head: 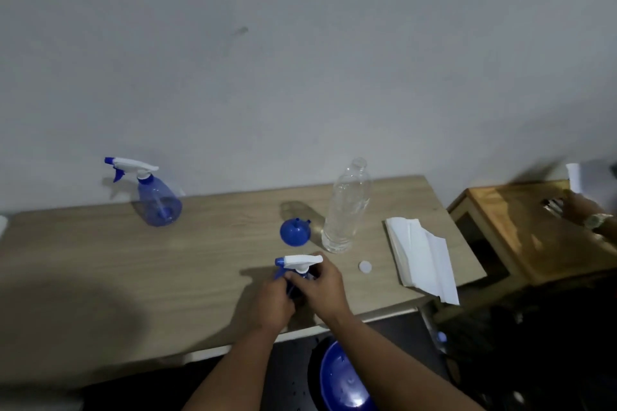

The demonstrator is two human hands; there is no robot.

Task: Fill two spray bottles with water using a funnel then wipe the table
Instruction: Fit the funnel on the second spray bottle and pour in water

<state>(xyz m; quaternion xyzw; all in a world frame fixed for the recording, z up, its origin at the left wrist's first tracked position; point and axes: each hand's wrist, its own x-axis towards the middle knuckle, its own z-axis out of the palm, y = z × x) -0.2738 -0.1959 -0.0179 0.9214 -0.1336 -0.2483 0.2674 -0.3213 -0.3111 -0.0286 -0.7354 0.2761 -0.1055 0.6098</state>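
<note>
Both hands [297, 290] around spray bottle [298, 265], mid-table [100, 260].

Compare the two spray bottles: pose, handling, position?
The far spray bottle stands free near the table's back edge, untouched; the near spray bottle sits by the front edge with the left hand and right hand gripping it. The far one's blue body shows fully; the near one's body is mostly hidden by the hands, only its head clear. Both have white trigger heads with blue nozzles pointing left.
</note>
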